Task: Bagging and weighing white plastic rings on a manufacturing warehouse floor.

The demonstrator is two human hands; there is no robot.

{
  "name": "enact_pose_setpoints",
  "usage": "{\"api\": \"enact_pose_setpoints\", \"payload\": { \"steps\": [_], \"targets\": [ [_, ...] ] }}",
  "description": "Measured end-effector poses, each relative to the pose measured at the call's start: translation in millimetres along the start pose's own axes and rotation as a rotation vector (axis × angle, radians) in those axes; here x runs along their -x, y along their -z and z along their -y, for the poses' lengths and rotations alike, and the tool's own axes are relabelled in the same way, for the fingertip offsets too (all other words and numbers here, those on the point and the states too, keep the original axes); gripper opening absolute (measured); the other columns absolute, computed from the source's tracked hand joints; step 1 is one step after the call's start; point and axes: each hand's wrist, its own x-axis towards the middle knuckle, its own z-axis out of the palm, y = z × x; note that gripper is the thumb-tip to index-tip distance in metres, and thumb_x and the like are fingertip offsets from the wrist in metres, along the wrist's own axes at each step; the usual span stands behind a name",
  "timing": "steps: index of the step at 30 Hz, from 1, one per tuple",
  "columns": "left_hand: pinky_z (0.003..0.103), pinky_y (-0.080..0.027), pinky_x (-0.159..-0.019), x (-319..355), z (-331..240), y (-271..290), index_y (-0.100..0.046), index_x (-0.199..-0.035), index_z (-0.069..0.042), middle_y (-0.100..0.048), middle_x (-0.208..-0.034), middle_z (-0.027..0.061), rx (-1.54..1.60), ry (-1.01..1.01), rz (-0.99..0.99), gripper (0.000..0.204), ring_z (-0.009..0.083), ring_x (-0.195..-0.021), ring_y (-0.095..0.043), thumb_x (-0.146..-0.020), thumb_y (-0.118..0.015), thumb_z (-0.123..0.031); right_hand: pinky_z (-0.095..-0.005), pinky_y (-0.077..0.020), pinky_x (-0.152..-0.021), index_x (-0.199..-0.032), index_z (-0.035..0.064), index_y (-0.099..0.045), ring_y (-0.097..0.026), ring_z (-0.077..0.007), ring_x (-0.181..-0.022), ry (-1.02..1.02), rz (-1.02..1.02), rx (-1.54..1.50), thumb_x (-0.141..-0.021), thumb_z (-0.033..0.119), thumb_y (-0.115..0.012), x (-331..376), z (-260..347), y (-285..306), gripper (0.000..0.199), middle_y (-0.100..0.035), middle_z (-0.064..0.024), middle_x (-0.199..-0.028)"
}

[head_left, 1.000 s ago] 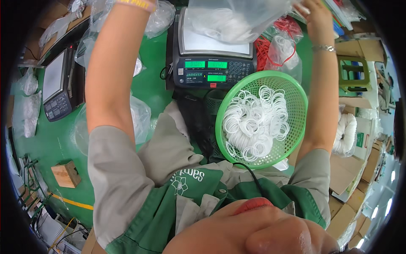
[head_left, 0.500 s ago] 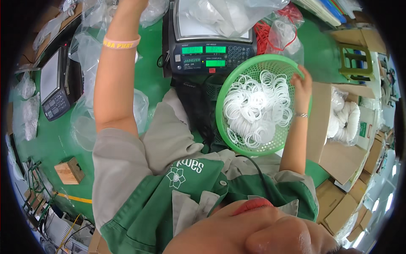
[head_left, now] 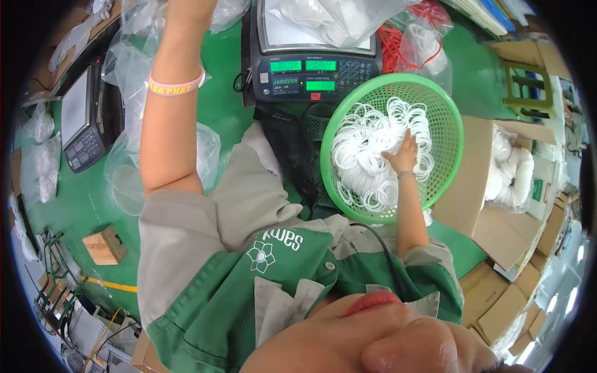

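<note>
My right hand (head_left: pixel 403 156) reaches into a green perforated plastic basket (head_left: pixel 453 115). Its fingers are spread apart over a heap of thin white rings (head_left: pixel 367 149), touching their right side. No ring shows lifted in it. My left arm stretches up past the far edge of the picture, left of a dark counting scale (head_left: pixel 314 84). Only the base of my left hand (head_left: pixel 191 9) shows, and its fingers are cut off. On the scale's plate lies a clear plastic bag (head_left: pixel 348 22) with white contents.
A second scale (head_left: pixel 84 146) stands at left among clear bags (head_left: pixel 124 180). Red strings (head_left: pixel 390 46) and a bag of white rings (head_left: pixel 426 53) lie right of the near scale. An open cardboard box (head_left: pixel 466 168) adjoins the basket; a wooden block (head_left: pixel 104 245) sits lower left.
My right hand has moved from the basket's right rim inward and down onto the white rings. My left arm has hardly moved. The view has shifted slightly.
</note>
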Motion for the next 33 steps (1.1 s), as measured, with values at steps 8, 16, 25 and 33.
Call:
{"api": "enact_pose_setpoints", "payload": {
  "steps": [8,16,25,33],
  "targets": [
    [0.016,-0.035,-0.045,6.5,3.5,1.6,-0.015,-0.142,-0.005,-0.031,-0.137,0.0253,0.11,0.002,0.053,0.072,0.0029,-0.049,-0.036,-0.085,-0.055,-0.024,-0.0479,-0.0424,-0.085,-0.124,0.0165,-0.04,-0.052,-0.0297,-0.105,0.084,0.036,0.111,-0.057,0.029,-0.079,-16.4,12.0,11.6,0.079,-0.051,-0.0101,-0.114],
    [0.015,-0.036,-0.046,13.3,3.7,-1.2,-0.02,-0.141,-0.006,-0.037,-0.135,0.0227,0.103,0.05,0.012,0.067,0.0024,-0.051,-0.037,-0.086,-0.055,-0.02,-0.0414,-0.0443,-0.082,-0.116,0.0117,-0.049,-0.062,-0.0287,-0.092,0.032,0.083,0.203,-0.067,0.027,-0.067,-6.0,-6.0,32.4,0.054,-0.066,-0.0113,-0.096],
    [0.015,-0.038,-0.047,17.2,0.9,-4.0,-0.026,-0.14,-0.007,-0.043,-0.131,0.0201,-0.043,0.01,-0.018,0.061,0.002,-0.051,-0.041,-0.087,-0.054,-0.021,-0.0253,-0.0473,-0.066,-0.103,0.0017,-0.058,-0.059,-0.0112,-0.073,-0.187,0.132,-1.022,-0.084,0.008,-0.056,5.6,-26.1,110.4,0.02,-0.064,-0.0034,-0.085],
    [0.016,-0.038,-0.048,15.4,4.1,8.0,-0.023,-0.141,-0.007,-0.041,-0.132,0.0198,0.197,0.097,-0.016,0.065,0.0032,-0.054,-0.039,-0.086,-0.055,-0.019,-0.023,-0.0465,-0.072,-0.112,0.0012,-0.05,-0.058,-0.0103,-0.085,0.286,-0.048,-1.363,-0.091,0.009,-0.049,0.7,76.1,232.0,0.022,-0.061,-0.0054,-0.099]
  ]
}}
